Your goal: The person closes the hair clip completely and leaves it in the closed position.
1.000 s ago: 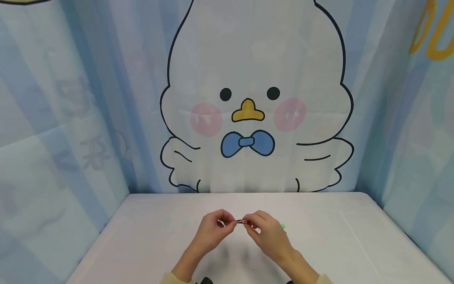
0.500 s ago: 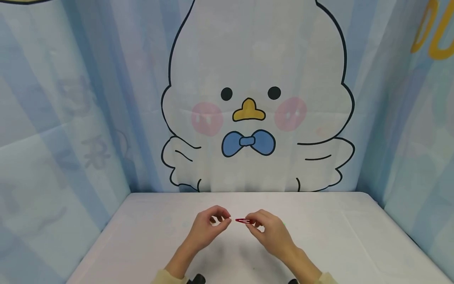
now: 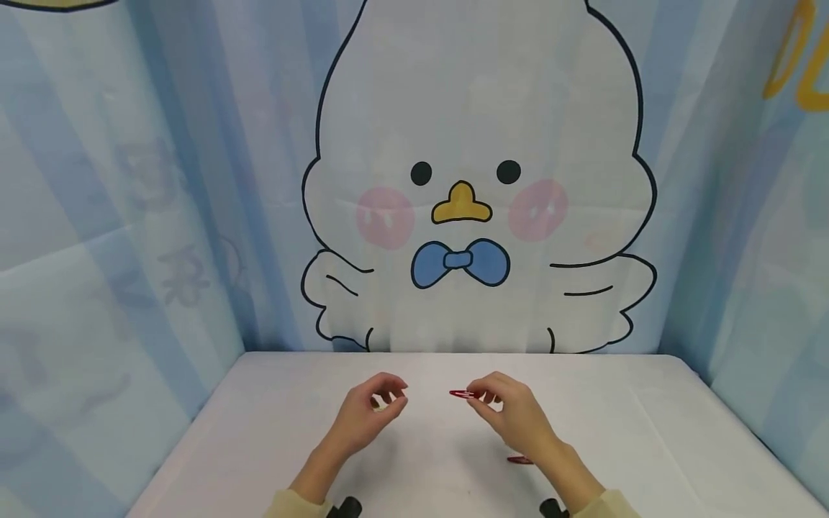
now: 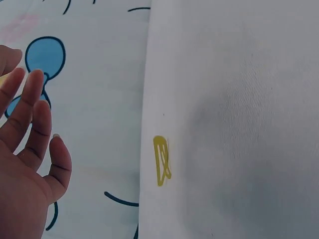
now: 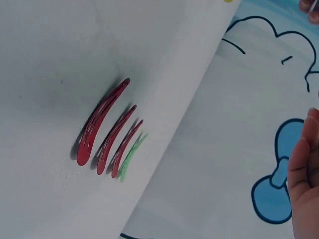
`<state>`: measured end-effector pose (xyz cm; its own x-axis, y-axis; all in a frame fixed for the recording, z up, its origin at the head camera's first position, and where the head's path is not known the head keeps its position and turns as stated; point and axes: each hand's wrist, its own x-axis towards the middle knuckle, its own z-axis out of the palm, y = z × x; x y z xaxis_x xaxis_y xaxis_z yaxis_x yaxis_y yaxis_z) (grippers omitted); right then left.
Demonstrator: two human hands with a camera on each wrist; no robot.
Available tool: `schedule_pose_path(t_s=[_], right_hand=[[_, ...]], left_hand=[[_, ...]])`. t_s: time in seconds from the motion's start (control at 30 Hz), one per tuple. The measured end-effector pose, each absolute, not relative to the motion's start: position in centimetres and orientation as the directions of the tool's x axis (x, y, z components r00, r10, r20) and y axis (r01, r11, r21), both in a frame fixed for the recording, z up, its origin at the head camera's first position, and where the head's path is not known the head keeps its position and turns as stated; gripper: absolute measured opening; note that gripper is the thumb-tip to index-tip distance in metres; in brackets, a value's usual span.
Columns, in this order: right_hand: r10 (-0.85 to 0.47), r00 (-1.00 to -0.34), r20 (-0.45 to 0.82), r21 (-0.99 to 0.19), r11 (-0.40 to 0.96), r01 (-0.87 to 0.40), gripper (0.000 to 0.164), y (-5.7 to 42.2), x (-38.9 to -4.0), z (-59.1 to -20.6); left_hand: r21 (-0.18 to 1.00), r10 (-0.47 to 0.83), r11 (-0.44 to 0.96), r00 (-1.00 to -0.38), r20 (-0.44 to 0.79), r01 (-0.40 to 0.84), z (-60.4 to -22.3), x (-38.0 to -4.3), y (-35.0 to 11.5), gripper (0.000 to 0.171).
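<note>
My right hand (image 3: pixel 512 411) pinches one end of a red snap hair clip (image 3: pixel 461 394), raised above the white table with its free end pointing left. Across a gap, my left hand (image 3: pixel 366 413) hovers with fingers loosely bent and nothing visible between them. A yellow hair clip (image 4: pixel 161 160) lies on the table in the left wrist view; the left hand mostly covers it in the head view. In the right wrist view, three red hair clips (image 5: pixel 102 124) lie in a row beside a green one (image 5: pixel 131 158). My right wrist partly hides a red clip (image 3: pixel 519 460) in the head view.
The white table (image 3: pixel 291 388) ends at a fabric backdrop (image 3: pixel 466 309) printed with a duck figure. Blue striped curtains (image 3: pixel 129 302) close in both sides. Dark wrist devices (image 3: pixel 347 508) show at the lower edge.
Both hands were at the red hair clip; the left let go and drew away leftward. My right hand keeps its pinch and has moved slightly right, and a red clip on the table came into view.
</note>
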<state>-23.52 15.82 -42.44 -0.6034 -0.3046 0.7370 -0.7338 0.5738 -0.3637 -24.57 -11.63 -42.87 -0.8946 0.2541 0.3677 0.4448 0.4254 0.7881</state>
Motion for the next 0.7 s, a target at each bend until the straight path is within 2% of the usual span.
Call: schedule_pose_path(t_s=[0.3,0.57,0.7], right_hand=[[-0.241,-0.794,0.559,-0.522,0.641,-0.562,0.021,17.2,-24.0,-42.8],[-0.194,-0.89,0.414,-0.598,0.679,-0.426,0.016,17.6,-24.6,-43.6],[-0.203,-0.9,0.385,-0.599,0.687,-0.411,0.014,17.7,-25.1,-44.0]], left_hand=[[0.806,0.217,0.444,-0.92,0.327,0.391,-43.6,-25.0,-13.4,0.013],[0.813,0.199,0.449,-0.928,0.314,0.371,-44.1,-25.6,-14.5,0.012],[0.817,0.187,0.465,-0.94,0.285,0.34,-44.4,-26.0,-14.9,0.012]])
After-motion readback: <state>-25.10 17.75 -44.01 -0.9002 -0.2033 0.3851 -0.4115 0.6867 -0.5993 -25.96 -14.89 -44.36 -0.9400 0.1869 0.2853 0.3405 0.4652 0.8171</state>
